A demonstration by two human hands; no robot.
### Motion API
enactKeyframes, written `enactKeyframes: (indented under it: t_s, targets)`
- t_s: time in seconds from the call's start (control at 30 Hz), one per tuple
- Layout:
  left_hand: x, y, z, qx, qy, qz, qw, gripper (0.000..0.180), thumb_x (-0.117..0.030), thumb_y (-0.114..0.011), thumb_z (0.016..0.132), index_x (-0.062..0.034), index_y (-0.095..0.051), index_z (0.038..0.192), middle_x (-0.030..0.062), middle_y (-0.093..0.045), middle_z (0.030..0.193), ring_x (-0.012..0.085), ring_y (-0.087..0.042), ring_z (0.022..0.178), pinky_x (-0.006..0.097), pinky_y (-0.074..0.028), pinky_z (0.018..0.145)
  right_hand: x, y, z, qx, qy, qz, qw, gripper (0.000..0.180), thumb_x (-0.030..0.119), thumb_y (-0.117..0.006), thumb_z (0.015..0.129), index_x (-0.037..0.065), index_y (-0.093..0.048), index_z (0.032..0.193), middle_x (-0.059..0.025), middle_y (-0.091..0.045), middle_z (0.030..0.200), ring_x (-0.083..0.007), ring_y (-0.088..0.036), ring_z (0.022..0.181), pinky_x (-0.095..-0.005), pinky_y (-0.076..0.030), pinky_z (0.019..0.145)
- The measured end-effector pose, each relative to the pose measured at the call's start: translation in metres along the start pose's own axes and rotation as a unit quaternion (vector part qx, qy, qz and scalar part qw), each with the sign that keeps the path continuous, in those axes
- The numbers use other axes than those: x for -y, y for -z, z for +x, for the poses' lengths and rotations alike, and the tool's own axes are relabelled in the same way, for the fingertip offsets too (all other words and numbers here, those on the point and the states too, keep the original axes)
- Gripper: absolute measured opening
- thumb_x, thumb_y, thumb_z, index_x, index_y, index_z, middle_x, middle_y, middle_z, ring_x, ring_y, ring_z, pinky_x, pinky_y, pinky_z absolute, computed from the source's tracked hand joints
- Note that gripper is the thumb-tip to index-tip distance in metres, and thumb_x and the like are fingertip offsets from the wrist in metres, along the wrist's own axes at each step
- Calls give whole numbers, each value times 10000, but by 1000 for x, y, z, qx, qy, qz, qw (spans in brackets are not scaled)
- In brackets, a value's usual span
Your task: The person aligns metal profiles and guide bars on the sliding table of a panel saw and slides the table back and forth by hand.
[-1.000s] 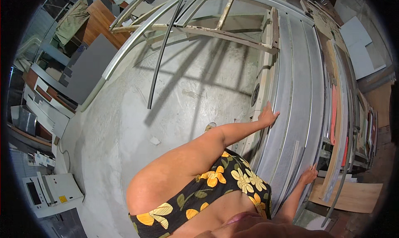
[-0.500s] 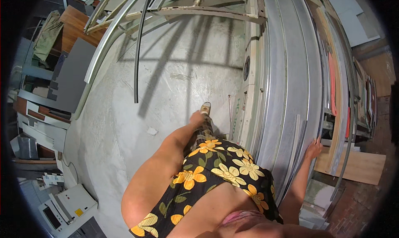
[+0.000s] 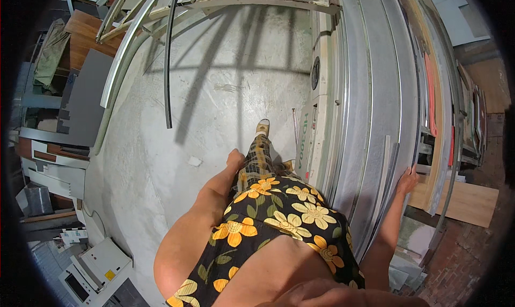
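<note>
My right hand (image 3: 407, 182) is at the right edge of a long grey metal machine bed (image 3: 354, 92). Its fingers are closed around a thin dark-edged strip (image 3: 417, 130) that runs along that edge. Beside my thigh hangs my left hand (image 3: 235, 159), its fingers curled in and partly hidden from above; nothing shows in it. Two narrow metal profiles (image 3: 385, 173) lie lengthwise on the bed near my right forearm.
A pale metal frame (image 3: 263, 2) crosses the floor ahead, with a dark thin bar (image 3: 168, 71) reaching toward me. Boards (image 3: 88, 100) and a white machine (image 3: 102, 264) stand left. Red strips (image 3: 430, 95) and a wooden board (image 3: 472, 204) are right.
My left hand has swung left, away from my leg. One foot reaches farther forward, and the other now shows beside it. My right hand stays at the bed's edge.
</note>
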State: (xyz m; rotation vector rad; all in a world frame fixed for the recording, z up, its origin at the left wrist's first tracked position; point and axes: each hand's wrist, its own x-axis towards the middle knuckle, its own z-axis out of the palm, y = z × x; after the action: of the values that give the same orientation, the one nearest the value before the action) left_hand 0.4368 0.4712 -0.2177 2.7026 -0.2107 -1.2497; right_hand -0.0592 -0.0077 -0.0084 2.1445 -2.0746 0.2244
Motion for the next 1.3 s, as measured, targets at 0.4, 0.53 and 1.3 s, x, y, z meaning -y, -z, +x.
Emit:
enactKeyframes:
  t_s: [0.4,0.53,1.3]
  targets:
    - [-17,22,18,-24,-33,-2,999,358,-192,-498,814,0,-606,1097,266,-601,1186,423,-568,1130,500,-457,939,9,6,-3,14,-33,-11,999,395,301,-536,948,227,-564,1335,-175,-610,1099,-346,-568,1034,-457,-458,894]
    - [-7,27,35,-26,-51,13,998,366,-202,-511,798,14,-613,1076,280,-605,1164,430,-573,1116,498,-462,936,18,9,0,31,-52,14,998,391,308,-538,946,247,-566,1331,-154,-600,1134,-332,-566,1041,-452,-449,911]
    - [-243,171,158,-52,-317,72,944,368,-199,-521,778,65,-643,1004,325,-612,1094,428,-601,1052,461,-467,938,10,-9,3,30,-103,14,994,453,274,-575,905,223,-541,1354,-143,-605,1164,-300,-538,1114,-444,-395,970]
